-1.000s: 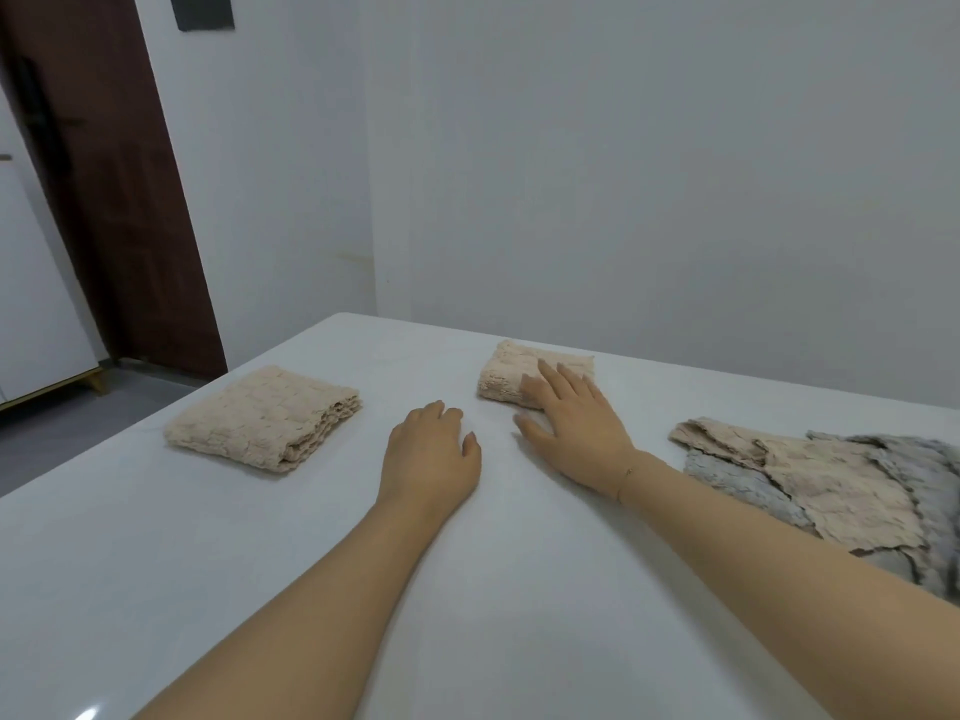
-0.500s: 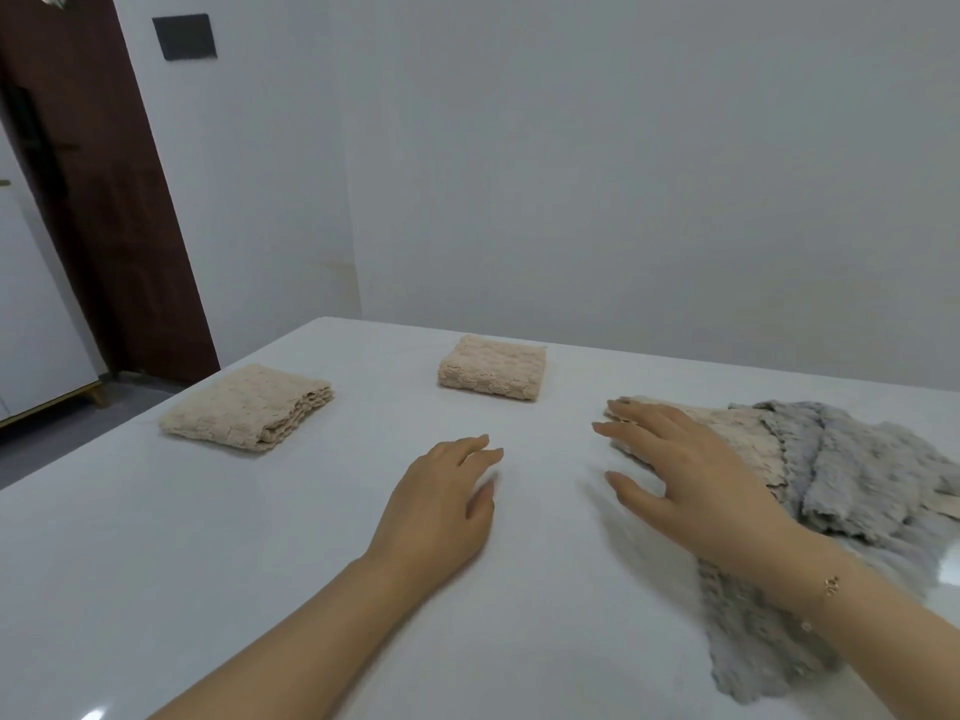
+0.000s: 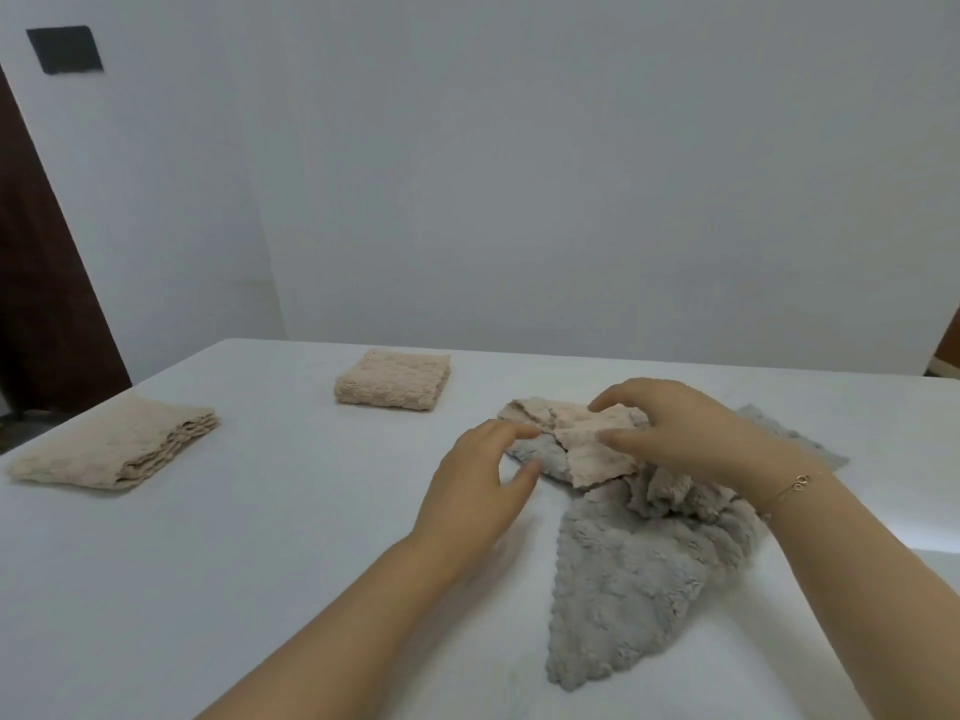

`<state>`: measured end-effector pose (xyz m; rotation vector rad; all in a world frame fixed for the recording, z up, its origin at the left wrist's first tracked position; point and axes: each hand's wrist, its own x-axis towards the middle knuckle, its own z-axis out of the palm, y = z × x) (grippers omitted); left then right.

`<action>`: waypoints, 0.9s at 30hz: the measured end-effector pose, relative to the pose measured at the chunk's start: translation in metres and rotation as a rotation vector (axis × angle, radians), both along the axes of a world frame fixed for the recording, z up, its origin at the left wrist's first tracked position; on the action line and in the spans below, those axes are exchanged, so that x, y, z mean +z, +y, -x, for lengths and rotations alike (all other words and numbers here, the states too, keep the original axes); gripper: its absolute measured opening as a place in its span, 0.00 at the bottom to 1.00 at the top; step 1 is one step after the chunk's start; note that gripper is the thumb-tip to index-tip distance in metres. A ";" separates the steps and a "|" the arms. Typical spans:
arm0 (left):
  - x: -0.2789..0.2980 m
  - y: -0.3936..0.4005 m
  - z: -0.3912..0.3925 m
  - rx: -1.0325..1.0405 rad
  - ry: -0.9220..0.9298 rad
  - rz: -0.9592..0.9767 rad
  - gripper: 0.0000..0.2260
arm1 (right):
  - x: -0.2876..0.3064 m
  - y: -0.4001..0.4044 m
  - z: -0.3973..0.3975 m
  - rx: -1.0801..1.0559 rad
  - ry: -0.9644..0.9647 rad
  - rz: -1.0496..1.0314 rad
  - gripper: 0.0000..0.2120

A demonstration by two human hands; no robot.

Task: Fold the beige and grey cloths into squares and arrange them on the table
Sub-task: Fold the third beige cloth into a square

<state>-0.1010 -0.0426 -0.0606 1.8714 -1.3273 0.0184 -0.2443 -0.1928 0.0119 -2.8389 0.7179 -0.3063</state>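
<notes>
Head view: white bench [image 3: 218, 589] with four cloth items on it. Folded beige square [image 3: 393, 379] sits far centre, flat. Bigger folded beige stack [image 3: 117, 444] lies far left near the bench edge, layered edge facing right. The two are well apart.

Loose pile at centre right: crumpled beige cloth [image 3: 582, 439] on top of unfolded grey cloth [image 3: 623, 579]; grey spreads toward the camera and out to the right behind the wrist.

Right hand [image 3: 691, 433] sits on the pile, fingers curled, thumb and fingertips pinching the beige cloth. Thin gold bracelet [image 3: 795, 485] on that wrist.

Left hand [image 3: 478, 491] is just left of the pile, fingers loosely bent, grasping nothing; fingertips at the cloth edge, contact unclear.

Background: white wall, dark door [image 3: 41, 304] at left, black plate [image 3: 65, 49] on the wall upper left. No writing, labels or brands readable. No containers in frame.
</notes>
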 end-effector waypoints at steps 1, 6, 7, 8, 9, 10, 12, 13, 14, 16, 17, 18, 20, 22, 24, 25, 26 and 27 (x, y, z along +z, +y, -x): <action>0.003 -0.010 0.005 -0.023 0.004 0.000 0.13 | 0.001 -0.006 0.003 -0.019 -0.001 -0.025 0.16; 0.004 -0.049 0.018 -0.076 -0.106 -0.124 0.18 | -0.003 -0.033 0.017 -0.072 0.058 -0.084 0.20; 0.001 -0.054 0.019 -0.064 -0.148 -0.149 0.19 | -0.004 -0.036 0.018 -0.070 0.074 -0.094 0.22; -0.001 -0.058 0.020 -0.050 -0.179 -0.151 0.18 | -0.006 -0.038 0.018 -0.064 0.088 -0.104 0.24; -0.003 -0.061 0.020 -0.038 -0.194 -0.137 0.17 | -0.008 -0.039 0.017 -0.057 0.095 -0.113 0.26; -0.006 -0.062 0.021 -0.025 -0.191 -0.111 0.14 | -0.010 -0.040 0.016 -0.049 0.098 -0.117 0.27; -0.009 -0.063 0.021 0.004 -0.175 -0.067 0.10 | -0.011 -0.041 0.015 -0.033 0.098 -0.100 0.29; -0.011 -0.063 0.020 0.012 -0.201 -0.059 0.08 | -0.012 -0.041 0.013 -0.025 0.097 -0.089 0.29; -0.013 -0.063 0.019 0.012 -0.239 -0.059 0.07 | -0.012 -0.041 0.012 -0.018 0.096 -0.081 0.30; -0.016 -0.062 0.017 -0.017 -0.272 -0.059 0.06 | -0.014 -0.040 0.009 -0.005 0.095 -0.072 0.29; -0.017 -0.061 0.016 -0.041 -0.240 -0.059 0.06 | -0.014 -0.040 0.008 -0.001 0.097 -0.070 0.29; -0.019 -0.060 0.015 -0.067 -0.191 -0.066 0.08 | -0.015 -0.040 0.007 0.003 0.101 -0.072 0.29; -0.023 -0.060 0.011 -0.113 -0.133 -0.083 0.16 | -0.017 -0.040 0.006 0.012 0.112 -0.076 0.29; -0.025 -0.063 0.010 -0.133 -0.169 -0.058 0.16 | -0.017 -0.039 0.006 0.017 0.105 -0.080 0.29; -0.023 -0.064 0.011 -0.113 -0.186 -0.012 0.10 | -0.016 -0.038 0.007 0.015 0.088 -0.104 0.29; -0.022 -0.065 0.010 -0.099 -0.170 0.011 0.07 | -0.015 -0.038 0.008 0.013 0.082 -0.123 0.29; -0.022 -0.065 0.009 -0.093 -0.128 0.032 0.05 | -0.015 -0.038 0.009 0.008 0.077 -0.141 0.29; -0.023 -0.064 0.007 -0.102 -0.047 0.058 0.04 | -0.014 -0.038 0.010 -0.001 0.076 -0.156 0.28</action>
